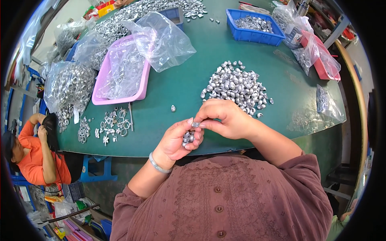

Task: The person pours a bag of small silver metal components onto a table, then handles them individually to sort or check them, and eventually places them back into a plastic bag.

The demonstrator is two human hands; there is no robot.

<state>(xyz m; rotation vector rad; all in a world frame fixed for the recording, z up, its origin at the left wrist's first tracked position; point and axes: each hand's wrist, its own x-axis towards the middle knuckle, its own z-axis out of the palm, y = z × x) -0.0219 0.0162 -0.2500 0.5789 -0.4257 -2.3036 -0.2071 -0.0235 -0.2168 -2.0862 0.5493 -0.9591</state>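
In front of my chest, my left hand (177, 138) is curled around several small silver teardrop-shaped metal pieces (187, 137), cupped in the palm. One more silver piece (196, 124) sits between the fingertips of both hands. My right hand (225, 119) pinches it from the right, thumb and forefinger together. Just beyond my hands lies a heap of the same silver pieces (235, 85) on the green table (181, 88). A single loose piece (173, 108) rests apart, to the left of the heap.
A pink basket (96, 96) with clear plastic bags stands left, beside a bag of metal rings (68, 84). Small metal parts (114, 124) lie near the left edge. A blue tray (257, 38) and a red tray (331, 76) stand far right. A person in orange (36, 156) sits left.
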